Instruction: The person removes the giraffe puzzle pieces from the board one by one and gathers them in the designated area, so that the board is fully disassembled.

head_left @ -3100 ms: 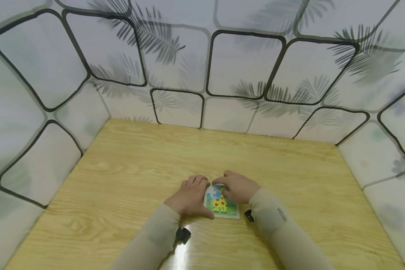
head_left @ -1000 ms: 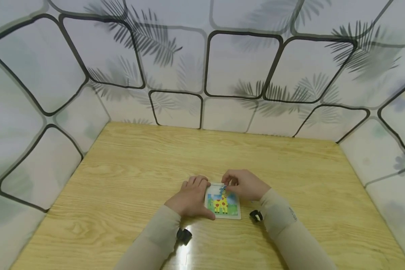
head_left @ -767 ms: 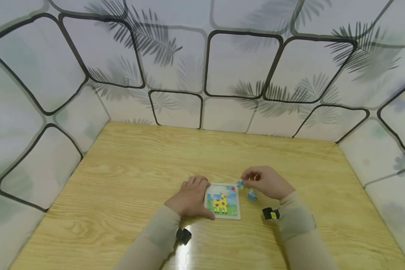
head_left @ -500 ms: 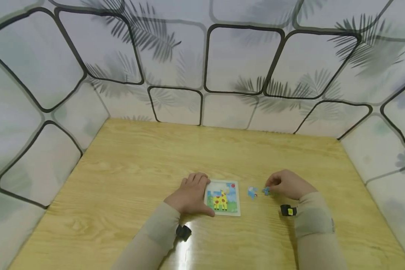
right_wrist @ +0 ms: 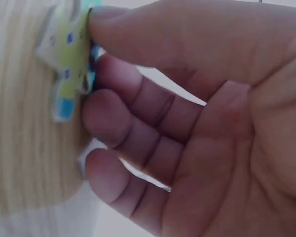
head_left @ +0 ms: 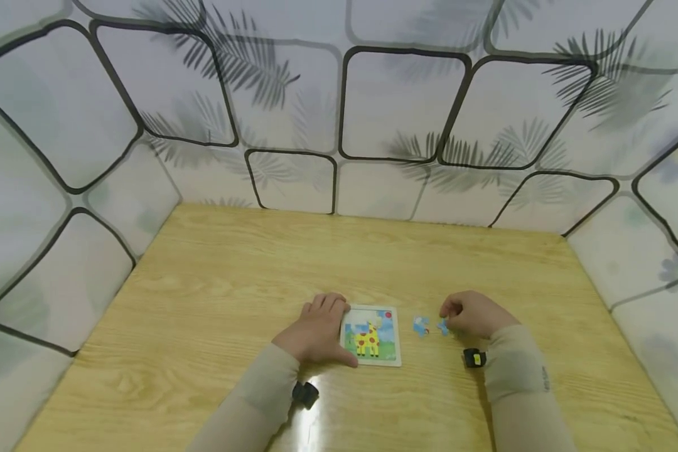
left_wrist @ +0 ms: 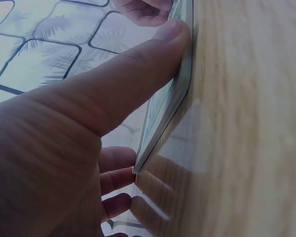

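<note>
A giraffe jigsaw puzzle in a pale square tray [head_left: 398,351] lies on the wooden table. My left hand [head_left: 316,331] holds the tray's left side; in the left wrist view its thumb [left_wrist: 153,54] presses the near edge and the other fingertips meet the corner. To the right, my right hand [head_left: 477,314] pinches a puzzle piece [head_left: 443,326] low at the tabletop. The right wrist view shows this piece as yellow with a giraffe's eyes and blue parts, thumb tip at its edge. A light blue puzzle piece [head_left: 420,325] lies between tray and right hand. Pale backing shows at the tray's upper left.
Patterned fabric walls [head_left: 373,107] rise behind the table [head_left: 231,263] and along both sides. A black strap-mounted device sits under each wrist, one at the left cuff [head_left: 305,394] and one at the right cuff [head_left: 474,358].
My right hand has lifted the giraffe-head piece out of the tray and carried it right to the tabletop, then shifted slightly left. The blue piece came into view. My left hand stays put.
</note>
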Available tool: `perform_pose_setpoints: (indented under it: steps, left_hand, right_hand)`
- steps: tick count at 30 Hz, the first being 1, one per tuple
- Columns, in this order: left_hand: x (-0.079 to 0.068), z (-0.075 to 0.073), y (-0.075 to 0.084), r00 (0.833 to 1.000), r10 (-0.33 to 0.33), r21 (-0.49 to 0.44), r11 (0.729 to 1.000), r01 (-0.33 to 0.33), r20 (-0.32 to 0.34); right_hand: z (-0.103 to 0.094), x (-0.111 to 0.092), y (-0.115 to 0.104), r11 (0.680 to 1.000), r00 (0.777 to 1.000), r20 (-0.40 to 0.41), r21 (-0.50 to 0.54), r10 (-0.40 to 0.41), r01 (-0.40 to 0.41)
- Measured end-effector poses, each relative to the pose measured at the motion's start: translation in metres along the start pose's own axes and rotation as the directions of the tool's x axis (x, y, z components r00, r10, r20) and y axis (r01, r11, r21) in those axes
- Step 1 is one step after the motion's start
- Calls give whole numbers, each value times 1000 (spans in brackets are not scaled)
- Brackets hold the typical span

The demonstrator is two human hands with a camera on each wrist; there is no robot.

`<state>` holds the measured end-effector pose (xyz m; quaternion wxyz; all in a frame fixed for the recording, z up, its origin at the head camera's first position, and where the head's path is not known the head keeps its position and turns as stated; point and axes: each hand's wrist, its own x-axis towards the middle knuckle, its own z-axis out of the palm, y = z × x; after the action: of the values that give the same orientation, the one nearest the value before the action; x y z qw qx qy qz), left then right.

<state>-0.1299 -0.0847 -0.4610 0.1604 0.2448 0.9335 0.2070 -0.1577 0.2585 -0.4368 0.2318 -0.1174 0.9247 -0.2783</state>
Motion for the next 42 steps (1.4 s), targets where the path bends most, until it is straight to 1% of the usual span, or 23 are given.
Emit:
perform_pose_setpoints:
  steps: [3,6,8,10,11,13,15,20,24,28,31,34,37,40,42]
  left_hand:
    - [0,1,-1,1000,4,9,1000,-4,-1]
    - [0,3,-2,1000,8,9,1000,-8,1]
    - [-1,2,-2,1000,6,11,1000,-6,1]
    - [-1,2,-2,1000,2,15,1000,-2,-2]
    - [-1,2,-2,1000,0,19,1000,0,-4]
    - [-1,0,-2,1000,-1,21,1000,1,-4]
    - [-1,0,-1,1000,-1,19,1000,1,-2]
    - [-3,-2,0,1000,-5,-4,1000,5,7]
    - [-3,-1,-1,1000,2,8,1000,-2,0]
    - [-2,-1,-2,1000,5,24,1000,-5,-3]
    - [-2,-2,-1,1000,-2,15,1000,2,6]
    - [-2,-2,-1,1000,1,12,1000,-1,5]
    - [-2,-2,-1,1000,6,24,1000,-6,-2]
    - [-1,-3,0,1000,5,26,1000,-5,-2]
    - [-1,-3,0,1000,5,23,1000,-5,-1]
  right_hand:
    - [7,2,-9,999,999,-22,-30,-35,35]
    - [21,8,-27,987,990,-40,-89,-134,130]
    - [32,14,-44,967,974,-42,-136,-223,216]
    - [43,21,-60,932,950,-29,-206,-310,297]
    - [47,25,-67,915,941,-18,-243,-337,322]
    - [52,31,-78,889,933,6,-303,-359,344]
    - [54,35,-84,872,935,38,-348,-353,344]
    - [49,43,-95,856,939,116,-389,-322,342]
    - [46,49,-100,841,948,140,-439,-285,318]
    - [45,53,-99,860,959,155,-428,-235,280]
    - [44,54,-101,872,959,176,-403,-224,278]
    - [43,53,-104,873,955,177,-392,-237,290]
    - [42,51,-104,869,955,156,-396,-253,295]
    - [42,50,-100,872,950,128,-377,-284,312]
    - [43,48,-94,876,943,103,-348,-318,333]
